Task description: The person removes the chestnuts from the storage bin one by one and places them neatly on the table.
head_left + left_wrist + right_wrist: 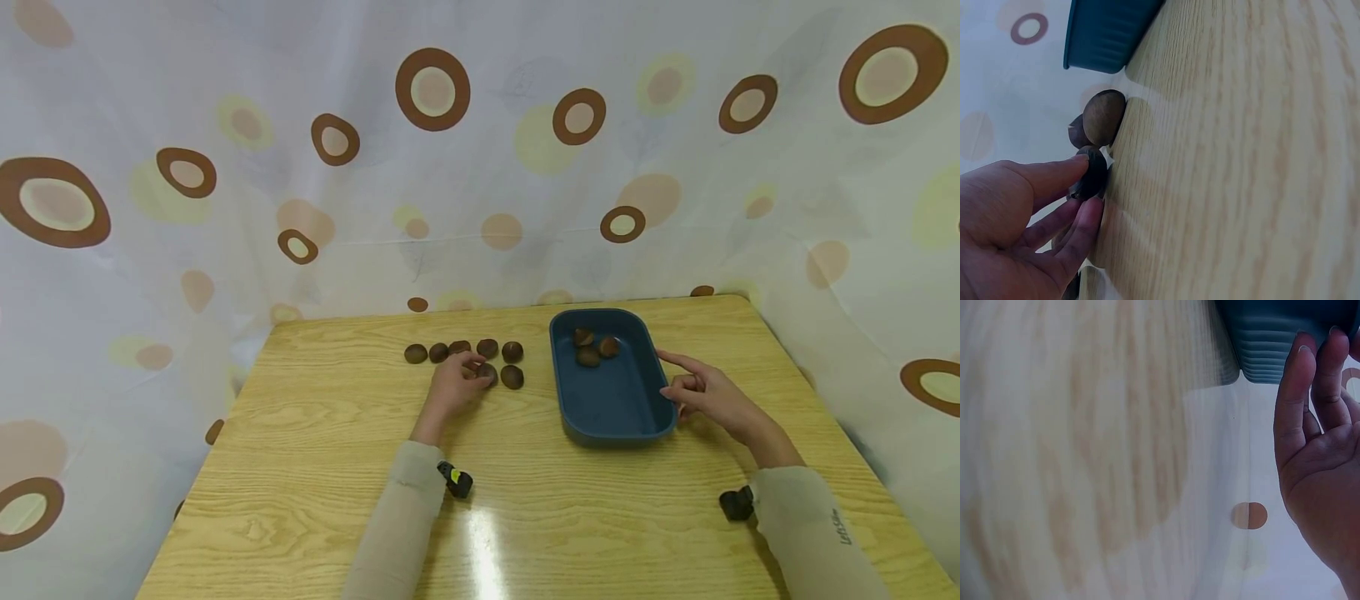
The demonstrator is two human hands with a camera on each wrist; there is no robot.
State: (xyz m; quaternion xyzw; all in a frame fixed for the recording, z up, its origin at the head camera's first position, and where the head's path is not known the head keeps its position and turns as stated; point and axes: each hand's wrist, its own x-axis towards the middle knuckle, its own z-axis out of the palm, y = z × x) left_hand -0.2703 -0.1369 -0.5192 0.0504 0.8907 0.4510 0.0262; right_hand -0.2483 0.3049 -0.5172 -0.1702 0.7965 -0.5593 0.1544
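My left hand (455,385) pinches a dark brown chestnut (1091,174) between thumb and fingertips, close over the wooden table. More chestnuts lie around it: a back row with one chestnut (416,353) at its left end, and a front chestnut (512,377) just right of the fingers. Part of the row is hidden behind this hand. My right hand (708,397) holds the right side of a deep blue rectangular container (613,437), thumb at the rim and fingertips against the ribbed outer wall (1266,356). Three chestnuts (588,357) sit inside it, toward its far end.
The light wooden table (300,500) ends at a patterned curtain (480,183) behind and at both sides. Each wrist carries a small black camera, such as the left wrist camera (456,481). A bright glare lies on the table between the forearms.
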